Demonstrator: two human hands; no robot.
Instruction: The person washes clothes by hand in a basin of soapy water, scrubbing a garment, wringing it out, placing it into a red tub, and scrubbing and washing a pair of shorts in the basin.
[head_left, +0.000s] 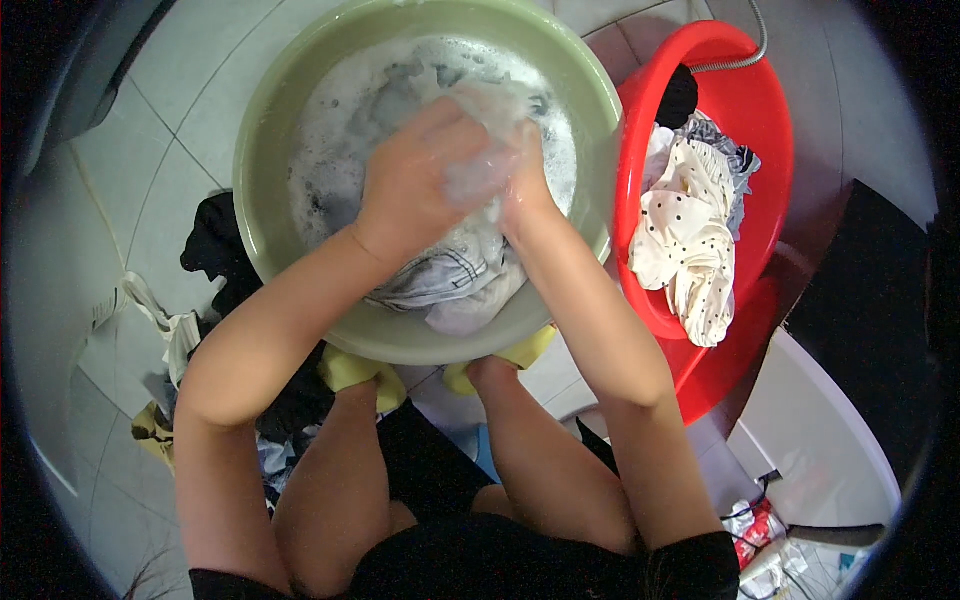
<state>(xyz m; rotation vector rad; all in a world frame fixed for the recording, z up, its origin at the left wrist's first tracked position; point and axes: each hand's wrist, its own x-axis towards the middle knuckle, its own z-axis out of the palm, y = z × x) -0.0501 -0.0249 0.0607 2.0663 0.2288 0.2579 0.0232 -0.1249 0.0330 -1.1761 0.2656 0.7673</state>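
Note:
Over a pale green basin (264, 187) of sudsy water, my left hand (424, 176) and my right hand (529, 169) are pressed together. Between them is a wet, whitish cloth (495, 105) covered in foam; blur and suds hide its edges. My left fingers are curled over it, with my right hand against its other side. Just below my hands, a light garment with dark stitching (439, 274) lies bunched in the basin. A plain whitish cloth (480, 304) is next to it, near the basin's front wall. White suds (330, 150) cover much of the water.
A red basin (776, 150) at the right holds a cream polka-dot garment (686, 232) and other clothes. A metal hose (731, 64) crosses its rim. Dark clothes (225, 247) lie on the tiled floor at the left. Yellow slippers (352, 371) are on my feet beside the basin.

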